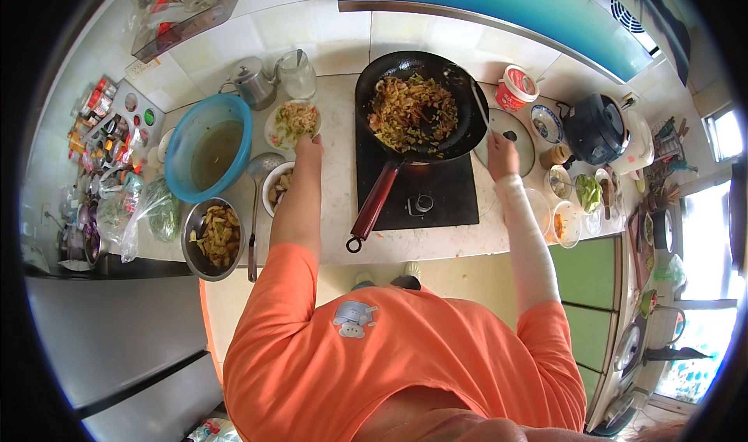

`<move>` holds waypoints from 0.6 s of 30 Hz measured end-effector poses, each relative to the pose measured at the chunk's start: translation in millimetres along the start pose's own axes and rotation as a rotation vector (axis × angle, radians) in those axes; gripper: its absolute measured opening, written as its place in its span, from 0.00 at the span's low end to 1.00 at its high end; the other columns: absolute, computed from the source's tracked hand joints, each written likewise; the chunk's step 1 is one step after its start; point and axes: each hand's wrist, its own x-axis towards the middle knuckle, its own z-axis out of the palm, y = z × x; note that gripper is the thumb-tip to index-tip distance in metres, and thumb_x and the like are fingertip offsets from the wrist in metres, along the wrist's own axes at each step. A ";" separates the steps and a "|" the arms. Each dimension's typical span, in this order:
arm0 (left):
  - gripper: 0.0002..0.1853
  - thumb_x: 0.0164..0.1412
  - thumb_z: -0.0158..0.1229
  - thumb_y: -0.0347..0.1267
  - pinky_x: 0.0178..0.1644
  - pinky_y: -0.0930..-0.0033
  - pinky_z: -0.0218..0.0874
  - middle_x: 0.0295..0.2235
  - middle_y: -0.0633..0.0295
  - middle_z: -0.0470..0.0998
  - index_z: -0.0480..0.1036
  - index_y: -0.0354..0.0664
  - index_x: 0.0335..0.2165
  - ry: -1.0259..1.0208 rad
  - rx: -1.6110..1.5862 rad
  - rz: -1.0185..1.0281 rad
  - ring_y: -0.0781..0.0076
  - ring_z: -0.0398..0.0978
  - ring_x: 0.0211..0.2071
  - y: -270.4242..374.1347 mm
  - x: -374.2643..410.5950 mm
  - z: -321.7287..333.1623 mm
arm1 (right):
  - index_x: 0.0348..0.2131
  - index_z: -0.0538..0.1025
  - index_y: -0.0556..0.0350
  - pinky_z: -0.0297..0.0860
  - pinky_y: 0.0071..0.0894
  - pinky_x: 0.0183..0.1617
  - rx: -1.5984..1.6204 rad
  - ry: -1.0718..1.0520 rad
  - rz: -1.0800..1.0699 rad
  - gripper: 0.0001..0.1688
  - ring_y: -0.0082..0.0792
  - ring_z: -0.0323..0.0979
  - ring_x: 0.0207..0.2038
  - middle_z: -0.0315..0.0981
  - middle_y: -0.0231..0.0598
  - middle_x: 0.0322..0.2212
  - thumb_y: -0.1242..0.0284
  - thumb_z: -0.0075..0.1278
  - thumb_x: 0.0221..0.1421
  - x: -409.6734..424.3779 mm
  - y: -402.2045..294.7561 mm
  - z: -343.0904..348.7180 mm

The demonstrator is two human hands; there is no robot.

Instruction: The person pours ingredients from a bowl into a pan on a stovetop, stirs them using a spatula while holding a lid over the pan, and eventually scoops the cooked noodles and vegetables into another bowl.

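My left hand [308,144] has its fingers on the near rim of a white plate [271,132] of chopped, pale and green food. In my right hand [504,154] is the handle of a metal cooking spatula [480,104], which slants over the right rim of a black wok [383,68]. Its head is hard to make out against the wok's far right wall. Browned, sliced food with green bits [409,114] lies in the wok. The wok sits on a black induction cooker [444,208], its red handle [377,199] pointing towards me.
Left of the plate stand a blue basin [248,132] of cloudy water, a steel bowl [190,249] of cooked pieces, a skimmer [254,208] and a white bowl [266,190]. Rightward are a glass lid [523,161], a red-and-white tub [514,91] and a rice cooker [595,129]. A range hood [467,9] hangs above.
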 end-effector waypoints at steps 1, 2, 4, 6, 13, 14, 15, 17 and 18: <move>0.17 0.54 0.47 0.29 0.38 0.64 0.68 0.40 0.56 0.64 0.60 0.37 0.44 -0.023 0.017 -0.011 0.64 0.66 0.41 0.1 0.4 2.6 | 0.37 0.73 0.52 0.64 0.41 0.36 0.075 0.016 0.010 0.17 0.53 0.68 0.33 0.69 0.55 0.26 0.63 0.40 0.52 10.6 9.0 23.7; 0.17 0.53 0.48 0.28 0.38 0.64 0.68 0.39 0.56 0.65 0.61 0.37 0.44 -0.073 0.094 -0.016 0.64 0.66 0.40 3.0 -1.6 1.9 | 0.36 0.73 0.52 0.64 0.41 0.36 0.127 -0.082 0.022 0.17 0.54 0.67 0.33 0.69 0.55 0.26 0.64 0.40 0.52 14.9 0.6 39.2; 0.18 0.51 0.49 0.27 0.38 0.64 0.68 0.36 0.55 0.66 0.62 0.36 0.42 -0.157 0.233 -0.013 0.65 0.67 0.38 11.7 -11.1 -5.0 | 0.36 0.73 0.53 0.64 0.40 0.35 0.150 -0.236 -0.016 0.16 0.54 0.67 0.33 0.69 0.55 0.26 0.64 0.40 0.52 9.0 -22.3 52.1; 0.17 0.49 0.49 0.26 0.36 0.67 0.67 0.31 0.57 0.67 0.62 0.35 0.41 -0.295 0.399 0.083 0.67 0.69 0.33 17.1 -21.6 -13.5 | 0.37 0.73 0.53 0.64 0.39 0.35 0.096 -0.346 -0.120 0.16 0.55 0.67 0.32 0.69 0.55 0.26 0.65 0.40 0.52 -15.2 -47.9 35.8; 0.14 0.49 0.50 0.25 0.38 0.66 0.62 0.34 0.52 0.72 0.68 0.37 0.38 -0.512 1.280 1.380 0.60 0.71 0.35 100.6 -158.9 -147.3 | 0.43 0.69 0.58 0.62 0.24 0.28 0.007 -0.417 -0.248 0.17 0.30 0.66 0.21 0.69 0.45 0.22 0.78 0.41 0.51 -89.5 -42.1 -105.5; 0.14 0.48 0.50 0.25 0.37 0.64 0.62 0.32 0.52 0.71 0.68 0.37 0.37 -0.441 1.447 1.544 0.57 0.69 0.34 116.6 -166.6 -169.1 | 0.43 0.70 0.58 0.60 0.19 0.24 0.068 -0.437 -0.171 0.17 0.21 0.61 0.18 0.66 0.35 0.18 0.79 0.41 0.52 -97.4 -52.4 -124.6; 0.14 0.47 0.51 0.25 0.37 0.61 0.61 0.31 0.51 0.71 0.68 0.37 0.36 -0.369 1.613 1.705 0.54 0.68 0.34 129.3 -173.2 -187.5 | 0.43 0.70 0.59 0.57 0.15 0.22 0.052 -0.425 -0.198 0.17 0.15 0.59 0.17 0.62 0.29 0.16 0.79 0.40 0.52 -101.9 -50.3 -137.1; 0.12 0.46 0.52 0.25 0.36 0.58 0.60 0.28 0.51 0.69 0.68 0.39 0.34 -0.230 1.876 1.573 0.51 0.66 0.33 139.0 -169.2 -229.2 | 0.43 0.71 0.56 0.59 0.20 0.23 -0.007 -0.510 -0.163 0.16 0.22 0.62 0.17 0.65 0.35 0.16 0.76 0.42 0.52 -101.7 -51.6 -143.8; 0.11 0.45 0.52 0.26 0.37 0.59 0.60 0.29 0.52 0.69 0.67 0.39 0.33 -0.180 2.005 1.491 0.51 0.67 0.33 137.3 -173.7 -242.4 | 0.42 0.71 0.53 0.61 0.24 0.25 -0.123 -0.489 -0.194 0.16 0.30 0.65 0.19 0.66 0.39 0.18 0.74 0.43 0.51 -99.3 -45.6 -132.0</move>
